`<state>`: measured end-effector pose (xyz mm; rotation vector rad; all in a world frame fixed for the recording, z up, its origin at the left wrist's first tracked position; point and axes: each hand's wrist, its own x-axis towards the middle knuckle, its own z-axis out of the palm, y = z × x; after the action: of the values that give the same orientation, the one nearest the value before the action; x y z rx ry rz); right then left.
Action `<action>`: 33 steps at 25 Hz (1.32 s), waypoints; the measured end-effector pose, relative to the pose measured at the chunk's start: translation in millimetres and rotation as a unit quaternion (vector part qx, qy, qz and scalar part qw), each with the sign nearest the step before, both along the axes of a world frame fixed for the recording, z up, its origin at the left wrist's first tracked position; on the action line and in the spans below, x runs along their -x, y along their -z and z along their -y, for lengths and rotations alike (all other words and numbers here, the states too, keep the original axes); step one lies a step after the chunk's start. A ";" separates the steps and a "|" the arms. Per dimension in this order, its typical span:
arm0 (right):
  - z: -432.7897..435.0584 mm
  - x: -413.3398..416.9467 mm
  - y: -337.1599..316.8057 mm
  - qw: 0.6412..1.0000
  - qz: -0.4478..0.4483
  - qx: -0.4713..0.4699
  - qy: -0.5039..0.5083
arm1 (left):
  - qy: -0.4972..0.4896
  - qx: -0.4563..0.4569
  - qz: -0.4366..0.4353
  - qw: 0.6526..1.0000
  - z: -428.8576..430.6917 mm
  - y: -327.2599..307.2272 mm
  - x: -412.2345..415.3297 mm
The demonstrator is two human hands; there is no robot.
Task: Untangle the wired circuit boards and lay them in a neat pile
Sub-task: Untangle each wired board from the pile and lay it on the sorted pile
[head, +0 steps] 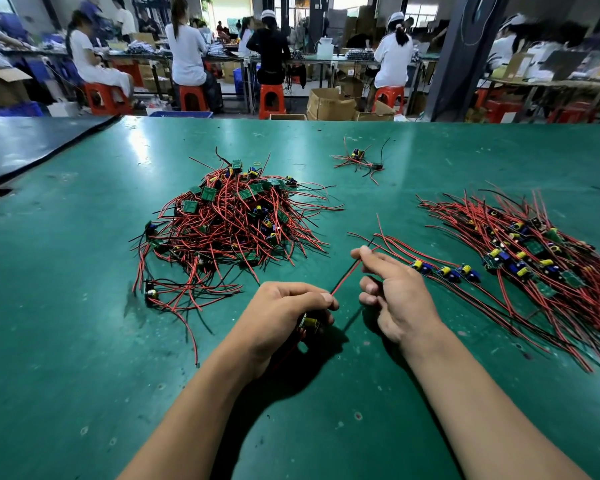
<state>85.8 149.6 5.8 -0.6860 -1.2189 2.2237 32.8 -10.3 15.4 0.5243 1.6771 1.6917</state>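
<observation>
Head view: the left hand (284, 313) was curled around one circuit board (310, 323), of which only a yellow capacitor showed between the fingers, low over the green surface (84, 306). A red-and-black wire pair (347, 275) ran taut from this hand up and to the right, where the right hand (395, 289) pinched it near its free end, index finger extended along it and the other fingers curled. The tangled heap (229, 223) of boards and red wires lay beyond the left hand, near the middle of the surface. The sorted pile (534, 258) lay to the right, with its wires running roughly parallel. A short row of three boards (444, 270) lay just beside the right hand, between it and the sorted pile. A small cluster (359, 161) of wired boards lay apart, farther back. Seated workers (187, 46) occupied benches in the background.
</observation>
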 end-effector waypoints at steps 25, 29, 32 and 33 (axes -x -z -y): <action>-1.1 -2.9 -0.2 0.999 0.017 -0.015 -0.032 | 0.009 0.012 -0.043 0.999 0.4 3.5 -2.0; 1.4 -1.9 -2.9 0.998 -0.005 0.057 -0.032 | 0.022 0.001 -0.032 0.999 1.1 2.5 -1.1; -1.9 -2.4 -7.9 0.981 -0.033 0.183 -0.059 | 0.038 0.001 -0.039 0.999 1.9 3.5 -0.3; -4.4 -3.0 -8.8 0.972 -0.041 0.221 -0.063 | 0.045 0.002 -0.038 0.998 1.4 4.2 -0.3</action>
<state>88.7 154.1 14.7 -0.6861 -0.7459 2.6349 33.1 -11.7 11.2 0.6606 1.6830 1.6219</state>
